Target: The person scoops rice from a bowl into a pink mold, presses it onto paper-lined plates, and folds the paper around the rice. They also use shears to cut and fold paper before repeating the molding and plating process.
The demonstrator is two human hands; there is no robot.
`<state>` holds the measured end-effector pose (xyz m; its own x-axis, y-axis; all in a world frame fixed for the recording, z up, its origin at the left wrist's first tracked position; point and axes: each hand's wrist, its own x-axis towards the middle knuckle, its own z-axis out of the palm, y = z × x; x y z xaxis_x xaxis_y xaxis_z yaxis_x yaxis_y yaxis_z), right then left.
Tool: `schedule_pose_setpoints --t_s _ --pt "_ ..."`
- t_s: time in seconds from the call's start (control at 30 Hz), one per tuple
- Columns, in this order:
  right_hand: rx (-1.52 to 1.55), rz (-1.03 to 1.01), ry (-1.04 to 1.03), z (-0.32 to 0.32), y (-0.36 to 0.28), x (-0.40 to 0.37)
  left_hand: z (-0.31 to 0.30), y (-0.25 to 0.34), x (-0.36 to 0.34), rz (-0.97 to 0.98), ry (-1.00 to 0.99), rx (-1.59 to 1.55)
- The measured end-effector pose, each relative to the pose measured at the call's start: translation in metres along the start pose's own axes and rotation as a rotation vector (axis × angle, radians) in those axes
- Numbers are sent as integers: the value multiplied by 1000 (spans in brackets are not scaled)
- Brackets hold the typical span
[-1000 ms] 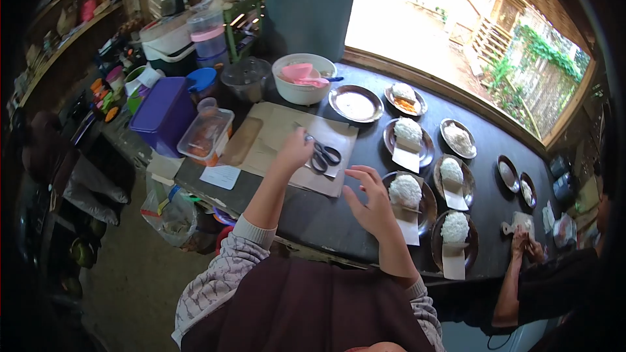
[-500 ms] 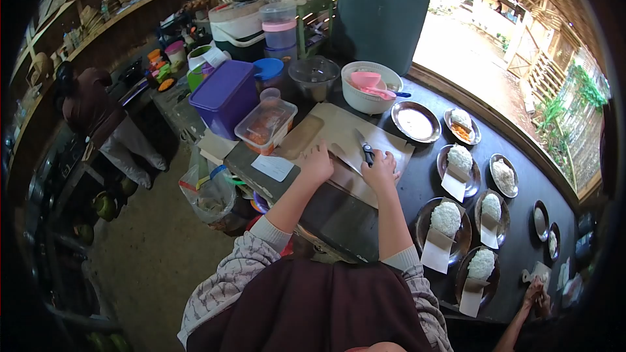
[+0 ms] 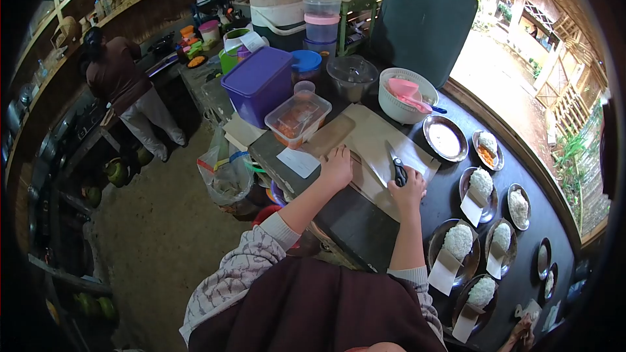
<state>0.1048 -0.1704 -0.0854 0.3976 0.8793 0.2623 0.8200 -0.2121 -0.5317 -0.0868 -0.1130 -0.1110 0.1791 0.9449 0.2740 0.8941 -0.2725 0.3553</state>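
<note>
On the dark table lies a large sheet of brown paper. My left hand rests on its near left edge, fingers bent down against the paper; whether it pinches the edge is too small to tell. My right hand is wrapped round the black handles of scissors, whose blades point away from me over the paper. A thin dark strip or slit runs between my hands. Left of the paper stand a clear container of orange food and a white card.
Plates of rice with folded paper line the right side of the table. A white basin, a glass bowl and a purple box stand behind. A person stands at the far left; another person's hands show lower right.
The view has shifted left, so most things appear farther right. My right hand has closed round the scissors' handles, where before its fingers were at them.
</note>
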Motion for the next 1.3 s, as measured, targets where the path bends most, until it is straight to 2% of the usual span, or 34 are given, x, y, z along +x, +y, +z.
schedule_pose_setpoints --t_s 0.07,0.13,0.47,0.57,0.63,0.77,0.87,0.97,1.03,1.07,1.13,1.17,1.23,1.3 --pt "36 -11 -21 -2 3 0 -1 -2 0 7 52 -16" --pt "127 -32 18 0 8 2 -20 0 0 -2 -49 131" --pt "164 -123 120 2 2 1 -31 -3 20 -132 -109 49" --pt "160 -91 86 3 3 1 -23 1 26 -159 -40 28" --pt "120 -109 94 3 2 0 -24 6 32 -192 -153 -93" --pt "17 -136 33 10 8 -3 -20 13 39 -242 -165 -146" --pt "-6 -164 62 14 9 -3 -9 7 48 -292 -249 -297" --pt "-20 -168 74 15 8 -5 -12 14 47 -283 -215 -428" --pt "-19 -174 52 15 9 -4 -8 17 47 -242 -71 -483" --pt "-22 -172 56 15 9 -4 -6 17 47 -237 -72 -485" --pt "9 -154 18 13 6 -5 -3 16 51 -187 119 -454" --pt "-27 -123 -15 12 4 -6 -2 14 53 -178 119 -454" --pt "-18 -113 -30 11 5 -5 -19 14 51 -110 307 -631" --pt "-28 -88 -58 6 1 -4 -45 20 46 -111 268 -734"
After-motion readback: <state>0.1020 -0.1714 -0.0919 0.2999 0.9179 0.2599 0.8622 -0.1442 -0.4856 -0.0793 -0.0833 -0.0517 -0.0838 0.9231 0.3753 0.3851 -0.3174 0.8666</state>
